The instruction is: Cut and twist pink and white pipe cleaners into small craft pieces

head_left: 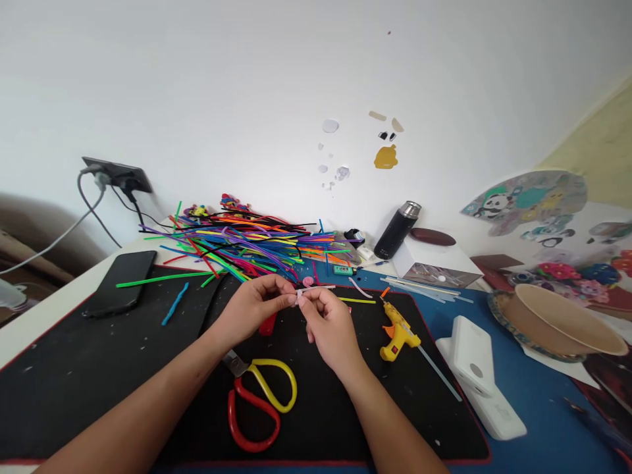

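Fingertips of my left hand [257, 306] and my right hand [330, 322] meet above the black mat, both pinching a small white pipe cleaner piece [299, 295]. Most of that piece is hidden by the fingers. A red object [267, 324] lies just below the fingers, partly covered by my left hand. Scissors with one red and one yellow handle [254, 401] rest on the mat between my forearms, blades partly under my left wrist. To the right of my right hand lies a yellow hot glue gun [399, 334] with a glue stick in its back. A pink round piece [308, 282] sits just beyond my fingertips.
A heap of coloured pipe cleaners [247, 243] lies along the wall. A black phone [121, 283] and a twisted blue pipe cleaner [175, 304] are at left. A black flask [397, 230], glue sticks [419, 289], white power banks [474, 359] and a bowl [567, 319] stand at right.
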### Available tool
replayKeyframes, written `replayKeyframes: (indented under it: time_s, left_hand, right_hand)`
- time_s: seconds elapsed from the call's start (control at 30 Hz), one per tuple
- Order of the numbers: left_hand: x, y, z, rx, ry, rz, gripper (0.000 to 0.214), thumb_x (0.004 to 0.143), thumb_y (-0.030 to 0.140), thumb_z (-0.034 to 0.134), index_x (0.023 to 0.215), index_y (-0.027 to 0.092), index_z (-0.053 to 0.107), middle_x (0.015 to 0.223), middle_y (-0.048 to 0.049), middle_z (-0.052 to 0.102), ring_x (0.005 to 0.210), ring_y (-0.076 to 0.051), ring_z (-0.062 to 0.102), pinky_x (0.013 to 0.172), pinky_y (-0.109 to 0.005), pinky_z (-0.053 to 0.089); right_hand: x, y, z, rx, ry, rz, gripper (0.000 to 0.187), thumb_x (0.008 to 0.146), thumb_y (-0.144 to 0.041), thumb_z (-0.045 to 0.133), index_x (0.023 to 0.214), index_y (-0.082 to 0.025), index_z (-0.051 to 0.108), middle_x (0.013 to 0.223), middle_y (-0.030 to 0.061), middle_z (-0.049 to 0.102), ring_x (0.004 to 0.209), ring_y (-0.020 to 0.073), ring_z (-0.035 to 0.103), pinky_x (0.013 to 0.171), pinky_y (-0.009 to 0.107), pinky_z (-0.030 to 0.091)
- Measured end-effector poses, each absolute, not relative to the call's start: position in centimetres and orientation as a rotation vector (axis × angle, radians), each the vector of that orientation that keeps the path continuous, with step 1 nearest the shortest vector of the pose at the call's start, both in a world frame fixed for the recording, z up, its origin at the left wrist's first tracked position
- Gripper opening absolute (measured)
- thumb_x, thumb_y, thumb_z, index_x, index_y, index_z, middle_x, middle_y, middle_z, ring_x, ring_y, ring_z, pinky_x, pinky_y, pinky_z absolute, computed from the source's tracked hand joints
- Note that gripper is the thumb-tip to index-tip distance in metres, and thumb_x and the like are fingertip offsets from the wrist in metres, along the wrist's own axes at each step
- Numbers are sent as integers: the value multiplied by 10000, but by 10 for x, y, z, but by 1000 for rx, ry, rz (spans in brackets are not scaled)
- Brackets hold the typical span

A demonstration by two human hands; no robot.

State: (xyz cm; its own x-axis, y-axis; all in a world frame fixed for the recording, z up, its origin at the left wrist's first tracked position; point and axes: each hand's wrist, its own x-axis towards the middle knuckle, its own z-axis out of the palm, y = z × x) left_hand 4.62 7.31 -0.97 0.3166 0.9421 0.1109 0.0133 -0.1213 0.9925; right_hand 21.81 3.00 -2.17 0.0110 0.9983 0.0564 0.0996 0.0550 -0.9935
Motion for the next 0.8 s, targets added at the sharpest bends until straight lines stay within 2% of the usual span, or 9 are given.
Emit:
replayKeyframes:
  time_s: [0.2, 0.47, 0.8]
  left_hand:
    - [46, 73, -10, 1414, 927, 996, 375, 719, 548, 876, 786, 202, 748, 732, -11, 701, 669, -158, 629, 598, -252, 500]
    - [46, 74, -13, 1344, 834, 970, 344, 708, 466, 912, 890, 211, 770, 862, -30, 748, 807, -186, 686, 728, -282, 547]
    - [46, 73, -12, 1339, 893, 987, 371, 725, 532, 886, 801, 198, 742, 759, -11, 693, 685, -154, 620, 596, -241, 481]
  right_hand:
    - [217, 30, -21, -1218, -1311, 1147, 238, 947, -435, 640, 948, -199, 674, 594, -60, 554, 397, 96, 462, 409, 222, 341]
    - [217, 29, -22, -1216, -1271, 1102, 252, 949, -445, 630, 910, -198, 668, 554, -73, 512, 401, 99, 460, 416, 224, 332]
    - [215, 29, -20, -1210, -1246, 1146, 260, 935, -453, 641, 890, -197, 657, 528, -83, 492, 391, 94, 439, 415, 221, 319]
